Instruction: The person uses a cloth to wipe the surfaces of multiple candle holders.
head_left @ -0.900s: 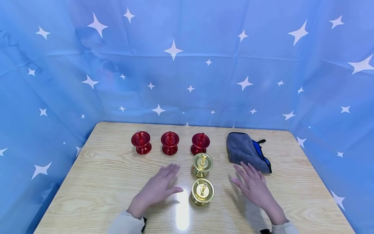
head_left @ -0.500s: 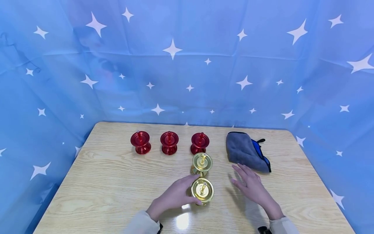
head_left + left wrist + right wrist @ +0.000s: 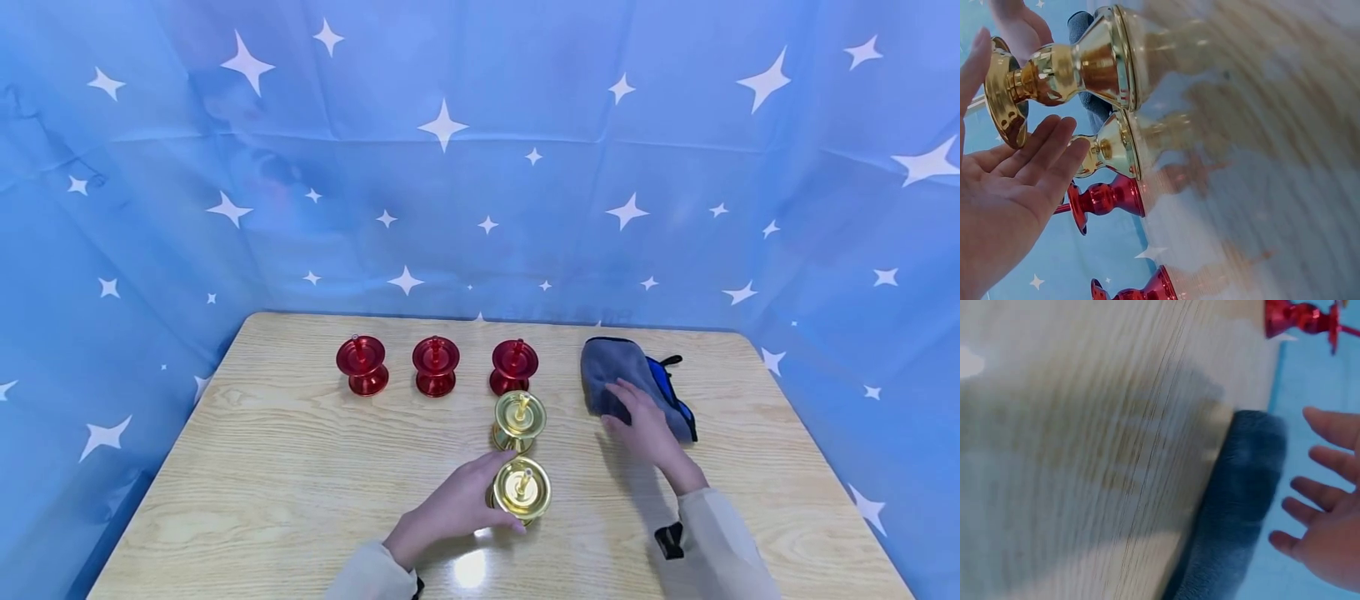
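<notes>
In the head view the right hand (image 3: pixel 648 427) hides part of the grey cloth (image 3: pixel 613 367); the left wrist view's bottom edge cuts off a red holder (image 3: pixel 1159 289), and the right wrist view's crops the cloth

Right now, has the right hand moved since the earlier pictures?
Yes, the right hand moved forward, nearer the table's far edge in the head view.

Near gold holder (image 3: pixel 522 498): shiny, with round dish, central spike and flared base; it stands upright on the table (image 3: pixel 300 483), between thumb and fingers of your left hand (image 3: pixel 461 504).
Grey cloth (image 3: pixel 617 367): folded, with blue part and black edging; it lies under your right hand (image 3: pixel 647 429).
</notes>
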The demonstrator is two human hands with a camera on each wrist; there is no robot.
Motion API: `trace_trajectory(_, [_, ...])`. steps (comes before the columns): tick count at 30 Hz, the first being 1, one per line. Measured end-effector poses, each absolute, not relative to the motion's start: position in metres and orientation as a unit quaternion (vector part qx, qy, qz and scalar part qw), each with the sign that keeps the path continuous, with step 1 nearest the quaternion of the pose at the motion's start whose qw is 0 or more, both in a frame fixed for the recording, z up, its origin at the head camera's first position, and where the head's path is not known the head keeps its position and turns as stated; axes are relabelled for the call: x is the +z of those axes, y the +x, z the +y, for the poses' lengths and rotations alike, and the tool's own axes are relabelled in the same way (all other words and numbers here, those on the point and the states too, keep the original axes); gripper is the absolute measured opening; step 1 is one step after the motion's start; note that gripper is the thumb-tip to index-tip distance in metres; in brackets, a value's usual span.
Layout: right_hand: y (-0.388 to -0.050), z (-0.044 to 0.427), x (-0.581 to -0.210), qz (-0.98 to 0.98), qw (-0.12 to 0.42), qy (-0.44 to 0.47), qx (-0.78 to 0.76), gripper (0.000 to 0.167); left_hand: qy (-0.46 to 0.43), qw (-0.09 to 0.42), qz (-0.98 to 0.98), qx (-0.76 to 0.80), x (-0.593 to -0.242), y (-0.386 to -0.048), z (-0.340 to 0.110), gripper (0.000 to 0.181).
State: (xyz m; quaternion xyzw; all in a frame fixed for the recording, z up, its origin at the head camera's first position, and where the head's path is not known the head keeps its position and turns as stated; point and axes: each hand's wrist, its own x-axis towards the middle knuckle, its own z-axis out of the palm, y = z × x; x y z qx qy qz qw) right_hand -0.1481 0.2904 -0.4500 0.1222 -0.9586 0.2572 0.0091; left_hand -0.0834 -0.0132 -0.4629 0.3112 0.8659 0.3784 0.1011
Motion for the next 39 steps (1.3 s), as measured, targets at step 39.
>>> trace_trajectory(39, [-0.099, 0.292, -0.398, -0.905, 0.086, 0.184, 0.373, 0.033, 0.248, 0.111, 0.85, 0.451, -0.456, -0.082, 0.002, 0.087])
